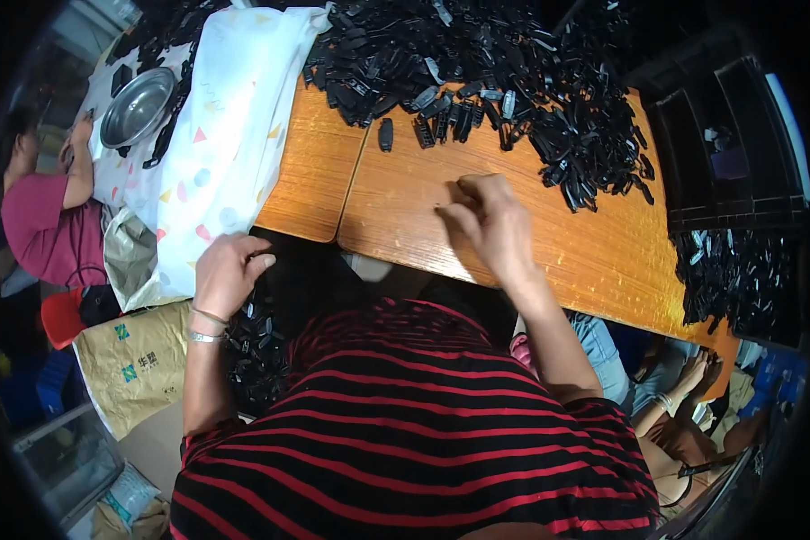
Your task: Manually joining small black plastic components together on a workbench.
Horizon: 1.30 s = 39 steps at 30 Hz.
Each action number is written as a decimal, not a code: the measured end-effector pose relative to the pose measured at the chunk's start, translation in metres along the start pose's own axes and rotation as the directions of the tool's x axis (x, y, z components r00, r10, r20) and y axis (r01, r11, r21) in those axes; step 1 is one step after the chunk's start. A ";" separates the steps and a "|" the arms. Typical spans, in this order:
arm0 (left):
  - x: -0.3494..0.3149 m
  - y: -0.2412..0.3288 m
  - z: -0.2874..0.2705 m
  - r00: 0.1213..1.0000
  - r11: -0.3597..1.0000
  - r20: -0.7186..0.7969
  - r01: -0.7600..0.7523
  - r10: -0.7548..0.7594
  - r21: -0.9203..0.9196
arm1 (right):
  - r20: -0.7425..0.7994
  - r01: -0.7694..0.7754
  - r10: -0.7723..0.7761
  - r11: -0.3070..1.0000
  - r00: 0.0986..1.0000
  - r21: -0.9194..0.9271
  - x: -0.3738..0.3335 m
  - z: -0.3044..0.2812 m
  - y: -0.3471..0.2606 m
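Note:
My right hand [497, 225] hovers over the front of the brown wooden table [405, 198]. Its fingers are loosely bent, the thumb stands apart from them, and I see nothing held. Past the table's front edge, beside the white patterned cloth [220, 126], is my left hand [227, 273]. Its fingers curl loosely with a gap to the thumb, and no object shows there. Small black plastic parts [270, 328] lie below that hand. A big heap of black plastic clip-like parts [477, 72] covers the table's far side. One black oval part [385, 135] lies apart from the heap.
A black crate [738, 144] stands at the right, with more black parts [738, 279] before it. At the left are a metal bowl [139, 108], a person in a maroon top [49, 220] and a brown sack [135, 360]. Another person's hand [688, 378] is at lower right.

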State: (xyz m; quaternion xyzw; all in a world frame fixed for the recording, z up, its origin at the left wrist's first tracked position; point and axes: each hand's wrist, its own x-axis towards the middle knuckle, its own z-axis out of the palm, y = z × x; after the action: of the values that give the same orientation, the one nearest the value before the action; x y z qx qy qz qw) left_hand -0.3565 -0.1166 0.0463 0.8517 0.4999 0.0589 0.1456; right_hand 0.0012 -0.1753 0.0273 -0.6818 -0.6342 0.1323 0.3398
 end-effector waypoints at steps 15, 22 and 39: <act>0.171 0.102 0.073 0.890 0.980 -0.450 -0.146 0.071 -0.135 | 0.023 -0.023 0.029 0.975 0.999 -0.220 0.005 0.002 0.024; 0.157 0.101 0.068 0.916 0.978 -0.394 -0.150 0.083 -0.144 | 0.042 -0.029 0.040 0.975 0.998 -0.218 0.004 -0.001 0.029; 0.137 0.112 0.065 0.999 0.265 -0.024 -0.034 0.042 -0.964 | -0.095 0.015 0.004 0.979 0.995 0.204 0.014 0.013 0.006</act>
State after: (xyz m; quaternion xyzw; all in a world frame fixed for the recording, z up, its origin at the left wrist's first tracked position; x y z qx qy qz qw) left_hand -0.1796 -0.0615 0.0125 0.6012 0.3410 0.3506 0.6320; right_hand 0.0003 -0.1581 0.0174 -0.6469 -0.6022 0.1634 0.4383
